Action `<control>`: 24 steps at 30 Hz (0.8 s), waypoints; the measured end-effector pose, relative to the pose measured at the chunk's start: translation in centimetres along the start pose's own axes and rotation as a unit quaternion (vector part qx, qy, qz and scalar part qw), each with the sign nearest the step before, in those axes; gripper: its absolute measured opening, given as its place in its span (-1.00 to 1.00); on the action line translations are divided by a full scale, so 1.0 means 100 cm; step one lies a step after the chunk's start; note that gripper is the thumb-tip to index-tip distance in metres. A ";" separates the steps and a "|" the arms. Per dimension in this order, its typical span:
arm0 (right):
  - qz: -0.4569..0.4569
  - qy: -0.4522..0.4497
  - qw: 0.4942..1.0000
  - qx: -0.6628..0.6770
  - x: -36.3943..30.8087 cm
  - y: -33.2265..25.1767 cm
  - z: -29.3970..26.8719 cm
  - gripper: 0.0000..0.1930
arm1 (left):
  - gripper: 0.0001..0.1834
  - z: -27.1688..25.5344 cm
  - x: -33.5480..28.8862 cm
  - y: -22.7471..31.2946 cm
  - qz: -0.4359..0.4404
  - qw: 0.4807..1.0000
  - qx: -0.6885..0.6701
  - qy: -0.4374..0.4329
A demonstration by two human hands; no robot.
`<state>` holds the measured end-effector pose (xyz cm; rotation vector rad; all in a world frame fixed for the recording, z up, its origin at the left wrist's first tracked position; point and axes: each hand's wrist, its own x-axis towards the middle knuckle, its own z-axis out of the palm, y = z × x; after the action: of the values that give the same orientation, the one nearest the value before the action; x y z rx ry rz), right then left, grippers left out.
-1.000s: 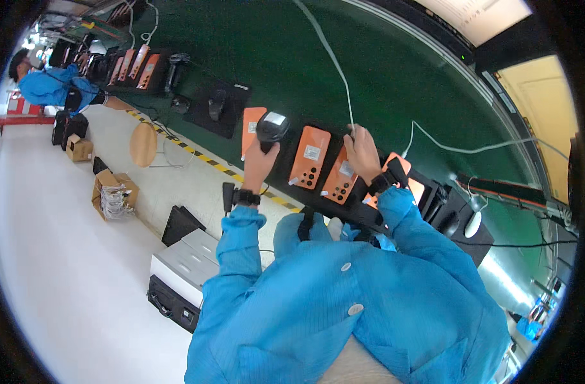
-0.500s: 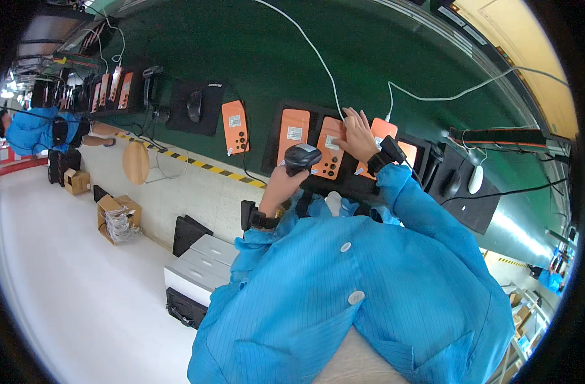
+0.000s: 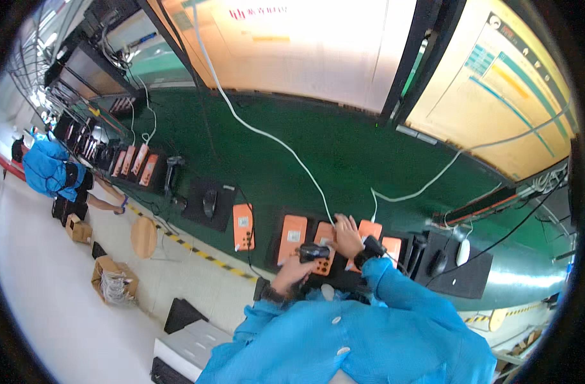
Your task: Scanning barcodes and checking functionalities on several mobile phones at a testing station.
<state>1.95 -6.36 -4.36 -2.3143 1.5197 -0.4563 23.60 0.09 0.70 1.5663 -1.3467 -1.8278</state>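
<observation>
In my left hand (image 3: 291, 274) I hold a black handheld scanner (image 3: 313, 251), its head level and turned toward two o'clock, just over the lower end of an orange device (image 3: 324, 246). That orange device is a flat rounded slab with a pale label and dark buttons, lying face up on a black tray (image 3: 344, 278), one of a row of like orange devices (image 3: 292, 237) running from nine o'clock to three o'clock. My right hand (image 3: 347, 235) rests flat across the row at one o'clock of the scanner, fingers spread.

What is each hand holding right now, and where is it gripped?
The left hand holds a black handheld scanner by its handle. The right hand holds nothing, resting flat on an orange device.
</observation>
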 end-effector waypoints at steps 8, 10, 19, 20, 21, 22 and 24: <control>-0.053 0.067 0.981 -0.172 -0.001 0.020 0.020 -0.72 | -0.61 0.009 0.012 0.003 -0.018 1.000 -0.016 0.014; -0.046 0.082 0.983 -0.159 0.002 0.015 0.020 -0.74 | -0.60 0.007 0.016 -0.002 -0.009 0.999 -0.026 0.017; -0.036 0.073 0.988 -0.134 0.000 0.019 0.022 -0.73 | -0.60 0.011 0.003 0.025 -0.024 0.997 0.069 0.016; -0.037 0.073 0.988 -0.133 0.000 0.016 0.020 -0.73 | -0.60 0.011 0.004 0.021 -0.028 0.997 0.069 0.009; -0.039 0.071 0.989 -0.124 -0.001 0.014 0.017 -0.74 | -0.60 0.010 0.004 0.019 -0.032 0.997 0.069 0.001; -0.040 0.070 0.990 -0.115 -0.001 0.012 0.014 -0.75 | -0.60 0.011 0.003 0.021 -0.033 0.997 0.070 0.000; -0.027 0.070 0.992 -0.098 -0.001 0.009 0.012 -0.75 | -0.60 0.012 -0.001 0.026 -0.044 0.993 0.112 -0.018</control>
<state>1.67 -6.53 -5.82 -2.5255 1.6361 -0.5157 21.82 -0.59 2.81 1.7372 -1.5680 -1.8153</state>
